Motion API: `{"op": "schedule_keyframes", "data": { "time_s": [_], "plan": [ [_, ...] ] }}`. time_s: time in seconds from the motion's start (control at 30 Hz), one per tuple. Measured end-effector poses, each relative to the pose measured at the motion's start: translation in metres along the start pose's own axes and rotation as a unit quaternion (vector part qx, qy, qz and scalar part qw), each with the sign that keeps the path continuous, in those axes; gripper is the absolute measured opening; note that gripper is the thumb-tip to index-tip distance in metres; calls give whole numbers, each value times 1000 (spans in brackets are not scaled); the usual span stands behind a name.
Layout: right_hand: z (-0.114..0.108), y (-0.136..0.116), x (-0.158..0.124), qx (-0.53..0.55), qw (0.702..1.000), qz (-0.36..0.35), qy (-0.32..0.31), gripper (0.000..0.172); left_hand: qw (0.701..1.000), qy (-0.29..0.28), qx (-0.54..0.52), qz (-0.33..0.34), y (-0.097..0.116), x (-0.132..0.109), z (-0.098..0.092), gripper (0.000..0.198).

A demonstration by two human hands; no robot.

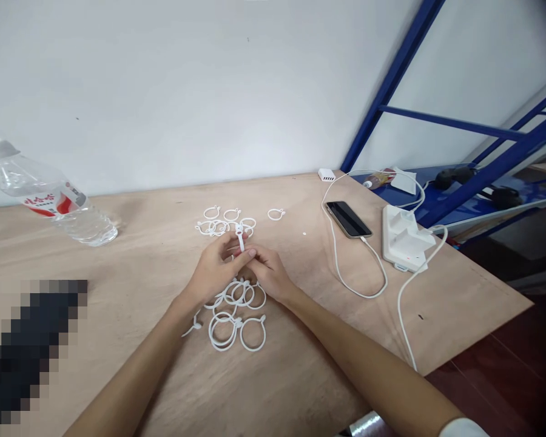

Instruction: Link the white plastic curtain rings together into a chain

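Note:
My left hand [213, 267] and my right hand [271, 271] meet over the middle of the wooden table. Between their fingertips they grip a white plastic curtain ring [241, 238], seen nearly edge-on with its small eyelet at the top. Fingers of both hands are closed on it and hide its lower part. Just beyond the hands lies a loose group of several similar rings [212, 212], with a single ring [275, 214] a little to the right. Nearer to me, under the wrists, several more rings [253, 334] lie overlapping on the wood.
At the left stands a tilted-looking water bottle [50, 188]. To the right lie a phone [348, 219] on a charging cable, a white power strip [404, 240] with plugs, and a small white adapter [326, 175]. A blue metal frame [391, 67] rises beyond the table's right edge.

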State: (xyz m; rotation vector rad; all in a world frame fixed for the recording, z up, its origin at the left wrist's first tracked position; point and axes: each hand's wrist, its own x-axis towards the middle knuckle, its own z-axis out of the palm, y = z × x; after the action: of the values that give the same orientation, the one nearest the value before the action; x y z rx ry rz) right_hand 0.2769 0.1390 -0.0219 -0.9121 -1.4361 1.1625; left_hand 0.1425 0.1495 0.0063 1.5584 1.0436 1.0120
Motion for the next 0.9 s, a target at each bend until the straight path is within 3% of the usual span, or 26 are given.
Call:
{"op": "schedule_keyframes", "data": {
  "time_s": [0.17, 0.3, 0.37, 0.53, 0.7, 0.9],
  "plan": [
    [1, -2, 0, 36, 999, 11, -15, 21, 999, 26, -27, 22, -3, 1, -1, 32],
    [0, 0, 2, 52, 997, 32, 40, 15, 991, 79, 101, 42, 0, 0, -8, 49],
    [-1, 1, 3, 71, 994, 41, 78, 20, 976, 78, 202, 37, 5, -1, -12, 44],
    [-3, -1, 6, 84, 989, 48, 114, 22, 931, 4, 357, 80, 20, -4, -13, 25],
    [-3, 2, 8, 99, 987, 41, 118, 21, 919, -67, 381, 77, 29, -6, -9, 23],
    [-5, 5, 8, 73, 990, 31, 119, 12, 916, -89, 385, 72, 30, -5, -14, 22]
  ]
}}
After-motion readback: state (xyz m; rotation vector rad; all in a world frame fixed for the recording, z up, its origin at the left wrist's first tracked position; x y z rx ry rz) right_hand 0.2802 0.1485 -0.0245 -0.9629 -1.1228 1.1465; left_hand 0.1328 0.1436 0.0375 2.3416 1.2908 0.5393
